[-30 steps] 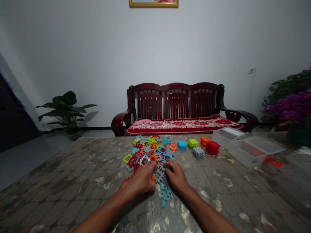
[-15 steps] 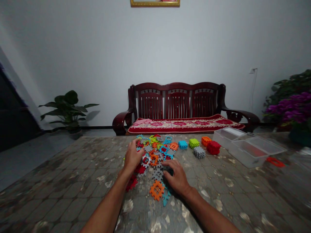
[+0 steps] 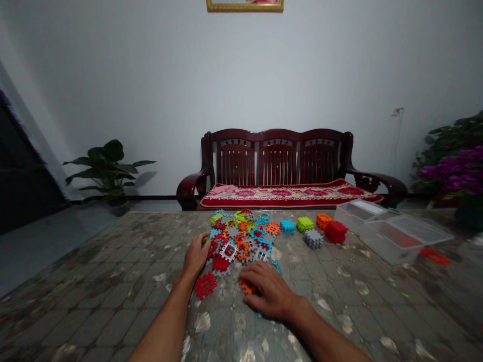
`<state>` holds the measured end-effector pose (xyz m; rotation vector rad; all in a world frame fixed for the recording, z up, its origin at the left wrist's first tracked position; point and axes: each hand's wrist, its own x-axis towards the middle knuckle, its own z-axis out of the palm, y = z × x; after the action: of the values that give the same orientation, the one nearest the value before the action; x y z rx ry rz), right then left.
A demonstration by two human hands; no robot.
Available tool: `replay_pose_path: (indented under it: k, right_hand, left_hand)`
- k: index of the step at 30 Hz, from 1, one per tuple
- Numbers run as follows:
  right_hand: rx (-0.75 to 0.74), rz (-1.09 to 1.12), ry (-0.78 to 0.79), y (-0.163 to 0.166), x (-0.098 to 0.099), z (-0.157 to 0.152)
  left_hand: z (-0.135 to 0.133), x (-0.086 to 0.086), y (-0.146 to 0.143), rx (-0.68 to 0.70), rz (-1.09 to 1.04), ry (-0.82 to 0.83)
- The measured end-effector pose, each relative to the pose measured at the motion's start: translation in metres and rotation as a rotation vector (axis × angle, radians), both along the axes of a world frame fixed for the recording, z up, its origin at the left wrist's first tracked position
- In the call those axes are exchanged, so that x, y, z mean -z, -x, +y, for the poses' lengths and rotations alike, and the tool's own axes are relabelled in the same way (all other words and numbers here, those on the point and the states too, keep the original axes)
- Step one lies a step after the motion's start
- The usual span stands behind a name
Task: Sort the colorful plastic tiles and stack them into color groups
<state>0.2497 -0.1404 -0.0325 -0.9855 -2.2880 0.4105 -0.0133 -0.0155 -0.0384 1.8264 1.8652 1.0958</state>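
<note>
Pieces [image 3: 233, 232] of coloured, plastic-looking material, flat and with square teeth at the edges, make a loose heap at the centre of the frame. Below centre, our right hand [image 3: 268, 289] partly covers an orange piece [image 3: 247, 286]; the fingers are bent side by side, the thumb is apart, and we cannot tell if they pinch it. Its visible toothed edge points to the left; its long axis is hidden from us. Our left hand [image 3: 196, 255], left of centre, curls beside a green piece [image 3: 206, 241], and its grip we also cannot tell. Lower left of the heap, a red square piece [image 3: 206, 285] lies turned on the patterned table [image 3: 143, 301].
</note>
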Motion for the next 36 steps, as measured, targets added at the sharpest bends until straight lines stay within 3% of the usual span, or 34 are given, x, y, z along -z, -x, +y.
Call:
replay_pose_path:
  k: [4,10,16,20,28,36]
  right_hand:
    - [0.07,0.076,-0.03,-0.005,0.007,0.009]
    - [0.301,0.287,-0.026,-0.024,0.017,0.029]
    - [0.518,0.413,-0.063,-0.064,0.027,0.054]
    - [0.561,0.347,-0.072,-0.084,0.035,0.059]
    - [0.858,0.015,-0.069,-0.095,0.043,0.048]
    - [0.833,0.011,-0.055,-0.104,0.046,0.05]
  left_hand:
    - [-0.003,-0.004,-0.001,-0.004,0.067,0.013]
    - [-0.007,-0.01,-0.003,-0.06,0.251,0.084]
    - [0.0,-0.005,0.001,-0.026,0.179,0.078]
    - [0.007,0.0,0.006,-0.044,0.084,0.063]
    - [0.014,-0.002,0.012,-0.124,0.036,0.092]
    - [0.019,0.004,0.013,-0.131,0.122,0.121]
